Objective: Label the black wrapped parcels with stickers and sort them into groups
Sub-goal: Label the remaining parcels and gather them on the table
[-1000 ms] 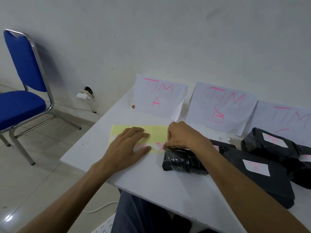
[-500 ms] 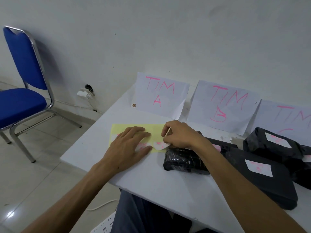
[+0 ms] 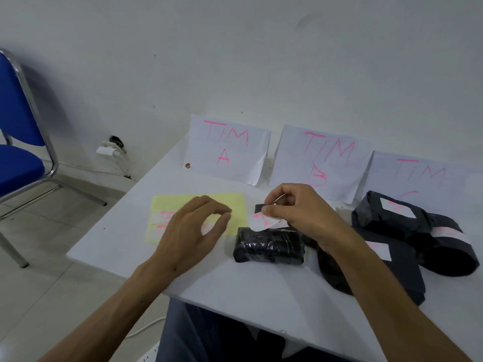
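My right hand (image 3: 298,212) pinches a white sticker (image 3: 262,221) with pink writing, held just above a small black wrapped parcel (image 3: 269,246) that bears no label. My left hand (image 3: 190,231) hovers over the yellow sticker sheet (image 3: 183,202), fingers loosely curled and holding nothing. To the right lie labelled black parcels: a flat one (image 3: 402,265) under my right forearm, a bulky one (image 3: 389,215) behind it, and a rounded one (image 3: 454,252) at the far right.
Three white paper signs lean on the wall: TIM A (image 3: 227,148), TIM B (image 3: 324,160) and a third, partly cut off (image 3: 418,176). The white table (image 3: 248,288) ends near my lap. A blue chair (image 3: 18,142) stands at the left.
My right hand peeled the sticker off the yellow sheet and lifted it to the right, above the small parcel. My left hand rose off the sheet and curled loosely.
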`<state>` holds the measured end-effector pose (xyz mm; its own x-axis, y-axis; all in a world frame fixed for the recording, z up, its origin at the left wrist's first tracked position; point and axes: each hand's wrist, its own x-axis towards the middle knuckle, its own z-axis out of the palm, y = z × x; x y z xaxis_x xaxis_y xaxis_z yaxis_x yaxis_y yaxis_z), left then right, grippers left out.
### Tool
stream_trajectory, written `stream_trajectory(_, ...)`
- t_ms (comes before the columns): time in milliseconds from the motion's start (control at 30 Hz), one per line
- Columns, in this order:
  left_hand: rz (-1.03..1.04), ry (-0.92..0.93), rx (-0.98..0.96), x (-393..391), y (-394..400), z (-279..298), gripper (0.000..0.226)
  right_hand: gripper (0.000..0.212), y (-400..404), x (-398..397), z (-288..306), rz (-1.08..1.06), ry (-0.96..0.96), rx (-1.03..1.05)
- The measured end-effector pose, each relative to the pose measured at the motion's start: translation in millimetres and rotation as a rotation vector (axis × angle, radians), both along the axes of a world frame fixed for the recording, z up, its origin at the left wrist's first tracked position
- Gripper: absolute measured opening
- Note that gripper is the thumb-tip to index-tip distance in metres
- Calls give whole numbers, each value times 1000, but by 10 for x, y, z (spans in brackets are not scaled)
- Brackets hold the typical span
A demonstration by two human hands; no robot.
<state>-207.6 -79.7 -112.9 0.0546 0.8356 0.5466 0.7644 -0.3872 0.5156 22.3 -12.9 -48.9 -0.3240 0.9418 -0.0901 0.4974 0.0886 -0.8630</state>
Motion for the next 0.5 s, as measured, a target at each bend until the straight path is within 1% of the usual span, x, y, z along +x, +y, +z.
stream_trajectory(67,-91,-147,-109,218,-14,135,13,11,-98,46,-9,-52,19,11)
stream_trajectory(167,-168,-292,-281,415,23,226,21,12,-220,75,-58,-128,-3,53)
stream_trajectory(333,-224,-522,-433,417,68,245,28,15,-331,107,-148,-190,-29,110)
stream_trajectory(400,-217,-553,-450,400,72,235,27,15,-357,114,-165,-184,-49,131)
stream_trajectory(500,-201,-526,-438,405,75,213,23,15,-373,112,-176,-164,-79,180)
